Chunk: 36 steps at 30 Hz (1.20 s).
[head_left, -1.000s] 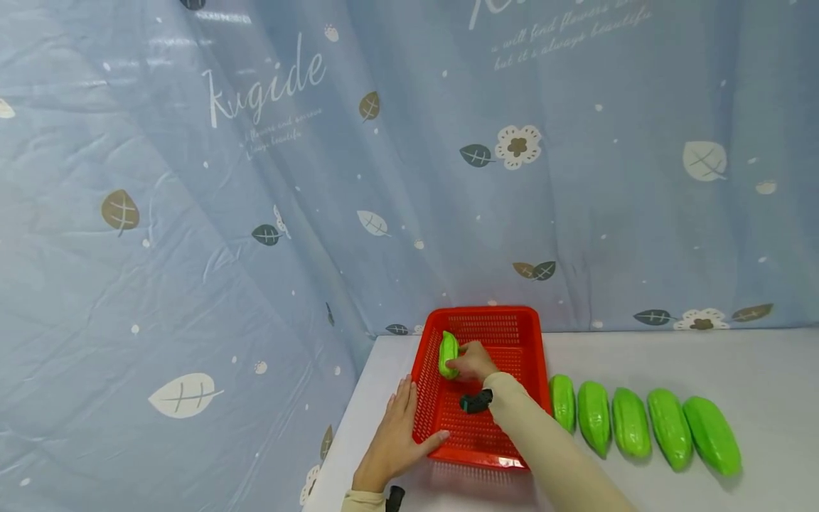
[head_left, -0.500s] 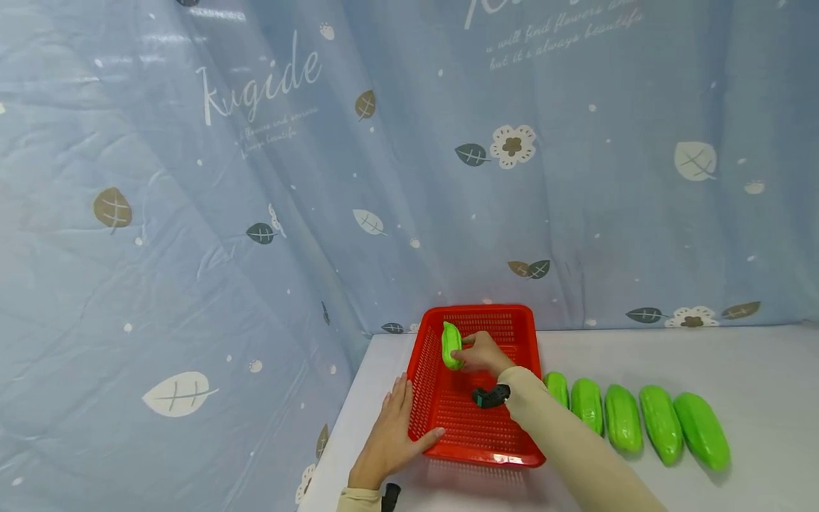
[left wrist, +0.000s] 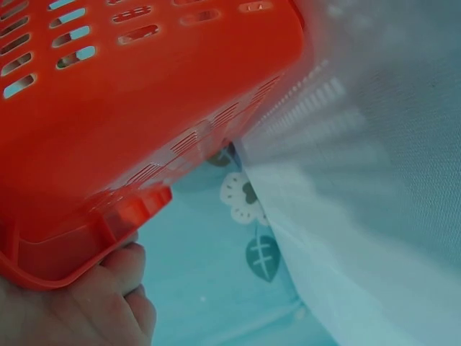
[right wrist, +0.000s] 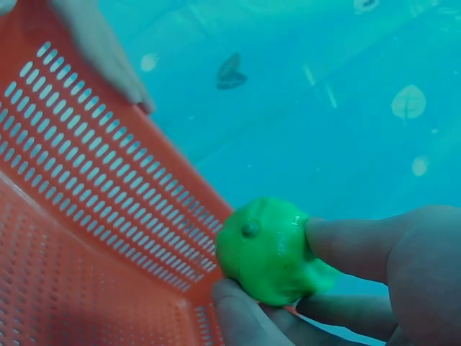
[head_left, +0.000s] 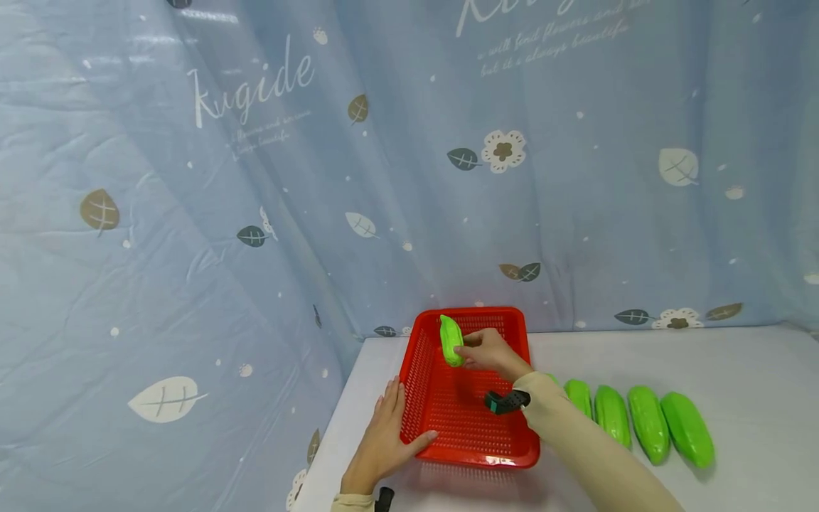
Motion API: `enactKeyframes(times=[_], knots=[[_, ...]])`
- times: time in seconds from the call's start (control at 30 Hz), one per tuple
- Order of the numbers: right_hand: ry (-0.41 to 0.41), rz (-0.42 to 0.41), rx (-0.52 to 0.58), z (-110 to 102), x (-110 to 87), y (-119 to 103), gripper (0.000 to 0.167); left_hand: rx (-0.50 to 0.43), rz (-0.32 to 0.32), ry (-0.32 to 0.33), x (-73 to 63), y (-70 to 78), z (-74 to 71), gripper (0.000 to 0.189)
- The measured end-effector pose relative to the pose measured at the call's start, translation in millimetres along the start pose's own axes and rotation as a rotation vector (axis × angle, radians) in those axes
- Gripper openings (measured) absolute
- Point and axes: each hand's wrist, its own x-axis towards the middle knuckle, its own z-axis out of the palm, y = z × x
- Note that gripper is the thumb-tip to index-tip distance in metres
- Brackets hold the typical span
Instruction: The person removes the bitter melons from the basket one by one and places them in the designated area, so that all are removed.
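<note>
A bright green, elongated, lightly ridged fruit [head_left: 451, 341] is pinched between the thumb and fingers of my right hand [head_left: 491, 353], over the far left part of a red plastic basket [head_left: 470, 461]. In the right wrist view the rounded end of the fruit [right wrist: 263, 249], with a small dark nub, faces the camera beside the slotted basket wall [right wrist: 94, 151]. My left hand [head_left: 382, 439] lies along the basket's left side with fingers extended and thumb over the front left corner. The left wrist view shows its fingers [left wrist: 119, 303] against the rim.
Several similar green fruits [head_left: 649, 424] lie in a row on the white table [head_left: 755, 384], right of the basket. My right forearm partly hides the nearest ones. A blue printed curtain [head_left: 576, 199] hangs behind and to the left.
My right hand has raised the green fruit within the basket, toward its far rim. The left hand has stayed at the basket's side. The head view has shifted slightly.
</note>
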Motion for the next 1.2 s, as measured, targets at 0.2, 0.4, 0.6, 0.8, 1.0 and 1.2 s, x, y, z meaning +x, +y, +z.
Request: enactKeyframes(times=[0.2, 0.4, 0.6, 0.8, 1.0, 1.2], knots=[[0.005, -0.023, 0.007, -9.4, -13.5, -4.9, 0.052, -0.002, -0.007, -0.003, 0.1, -1.0, 1.1, 0.111], [-0.008, -0.045, 0.025, -20.6, -26.8, -13.8, 0.054, -0.010, -0.008, 0.006, 0.0, -1.7, 2.0, 0.111], [-0.019, -0.079, 0.029, -32.1, -38.0, -18.3, 0.054, -0.005, -0.007, 0.002, 0.7, -1.4, 2.1, 0.109], [-0.003, -0.081, 0.004, -43.0, -51.1, -20.6, 0.055, -0.001, 0.009, 0.012, 2.1, -2.1, 1.8, 0.109], [0.014, -0.072, -0.060, -55.5, -64.0, -13.4, 0.060, -0.008, 0.013, 0.014, 1.4, -2.1, 2.2, 0.110], [0.028, -0.070, -0.067, -69.3, -72.5, -2.3, 0.062, -0.006, 0.007, 0.004, 0.1, -2.4, 1.3, 0.113]])
